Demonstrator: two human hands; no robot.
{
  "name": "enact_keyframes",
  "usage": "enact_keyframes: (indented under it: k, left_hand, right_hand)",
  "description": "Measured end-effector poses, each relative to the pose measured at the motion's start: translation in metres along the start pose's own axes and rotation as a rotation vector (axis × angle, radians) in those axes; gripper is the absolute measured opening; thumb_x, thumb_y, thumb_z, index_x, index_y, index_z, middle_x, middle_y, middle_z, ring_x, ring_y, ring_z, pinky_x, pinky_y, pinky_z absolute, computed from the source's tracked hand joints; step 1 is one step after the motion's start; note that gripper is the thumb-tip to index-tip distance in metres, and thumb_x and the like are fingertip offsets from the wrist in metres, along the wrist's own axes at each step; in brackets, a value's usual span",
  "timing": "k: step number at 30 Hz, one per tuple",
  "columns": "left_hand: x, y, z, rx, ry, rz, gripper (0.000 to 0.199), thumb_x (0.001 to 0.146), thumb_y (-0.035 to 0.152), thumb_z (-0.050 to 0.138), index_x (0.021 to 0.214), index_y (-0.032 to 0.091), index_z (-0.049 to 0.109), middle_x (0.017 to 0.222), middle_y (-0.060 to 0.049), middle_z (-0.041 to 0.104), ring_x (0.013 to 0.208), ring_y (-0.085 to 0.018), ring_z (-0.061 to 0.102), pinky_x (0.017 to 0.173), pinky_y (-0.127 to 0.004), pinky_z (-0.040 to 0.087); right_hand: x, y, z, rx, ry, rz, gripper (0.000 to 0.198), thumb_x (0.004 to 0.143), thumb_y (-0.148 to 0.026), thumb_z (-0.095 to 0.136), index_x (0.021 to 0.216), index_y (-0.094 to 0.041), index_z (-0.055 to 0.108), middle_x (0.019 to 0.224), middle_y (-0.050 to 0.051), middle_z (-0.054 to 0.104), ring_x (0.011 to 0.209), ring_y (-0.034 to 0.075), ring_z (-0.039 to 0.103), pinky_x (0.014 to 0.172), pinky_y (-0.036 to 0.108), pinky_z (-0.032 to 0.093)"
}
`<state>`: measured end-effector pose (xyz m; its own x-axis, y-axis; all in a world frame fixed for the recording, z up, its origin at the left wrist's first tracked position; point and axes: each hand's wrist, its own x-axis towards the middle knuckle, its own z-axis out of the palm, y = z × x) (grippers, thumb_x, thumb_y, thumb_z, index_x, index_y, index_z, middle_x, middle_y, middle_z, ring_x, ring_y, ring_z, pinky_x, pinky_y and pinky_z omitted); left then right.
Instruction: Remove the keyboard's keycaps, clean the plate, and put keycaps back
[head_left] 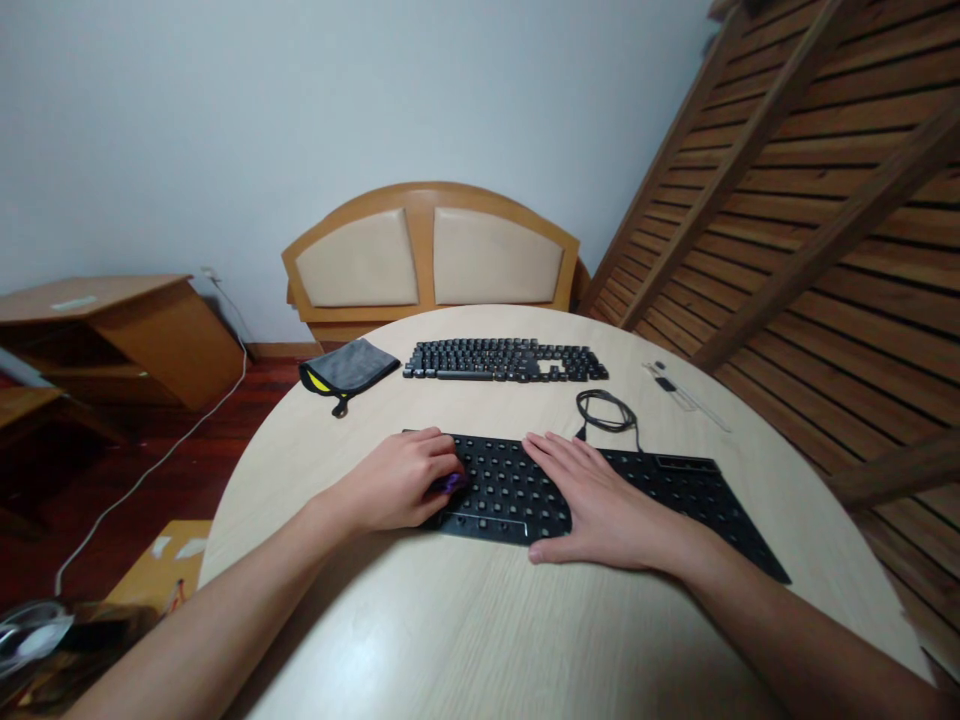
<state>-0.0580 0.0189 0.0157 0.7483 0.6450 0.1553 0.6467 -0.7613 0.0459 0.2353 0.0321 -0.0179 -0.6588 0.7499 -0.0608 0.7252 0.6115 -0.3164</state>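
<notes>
A black keyboard base with its keycaps off lies across the near part of the round table, its bare switches showing. My left hand is closed at the base's left end, with a small purple thing showing under its fingers. Most of that thing is hidden, so its kind cannot be made out. My right hand lies spread over the middle of the base, thumb at the front edge. Farther back, black keycaps are laid out in keyboard order, with a gap right of centre.
A folded grey cloth with a yellow inside is at the table's left. The coiled cable lies behind the base. At right are a thin wire tool and a few small dark pieces. Beyond the round table stands a padded wooden headboard.
</notes>
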Motion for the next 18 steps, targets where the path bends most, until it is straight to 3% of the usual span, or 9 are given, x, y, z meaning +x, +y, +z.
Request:
enact_keyframes:
  k: [6,10,18]
  left_hand:
    - [0.008,0.014,0.019,0.026,0.135,-0.026,0.022,0.094,0.02,0.057,0.113,0.019,0.067,0.098,-0.006,0.066,0.09,-0.023,0.058,0.075,-0.035,0.051]
    - [0.014,0.022,0.022,0.048,0.102,-0.04,0.018,0.093,0.017,0.058,0.108,0.016,0.068,0.096,-0.008,0.065,0.089,-0.023,0.058,0.075,-0.035,0.051]
    - [0.01,0.021,0.005,0.119,-0.021,-0.076,0.018,0.092,0.013,0.059,0.105,0.018,0.07,0.096,-0.007,0.066,0.091,-0.024,0.059,0.074,-0.036,0.052]
  right_hand:
    - [0.0,-0.001,0.0,-0.004,0.005,-0.004,0.124,0.067,-0.084,0.062,0.16,-0.015,0.018,0.166,0.014,0.017,0.151,0.041,0.015,0.122,0.059,0.016]
    - [0.001,-0.002,-0.001,-0.002,0.008,0.002,0.124,0.066,-0.083,0.063,0.16,-0.015,0.02,0.165,0.014,0.018,0.15,0.041,0.016,0.122,0.059,0.015]
    - [0.001,-0.007,-0.003,0.029,-0.013,0.005,0.123,0.066,-0.082,0.065,0.16,-0.016,0.019,0.166,0.013,0.017,0.151,0.039,0.015,0.123,0.056,0.011]
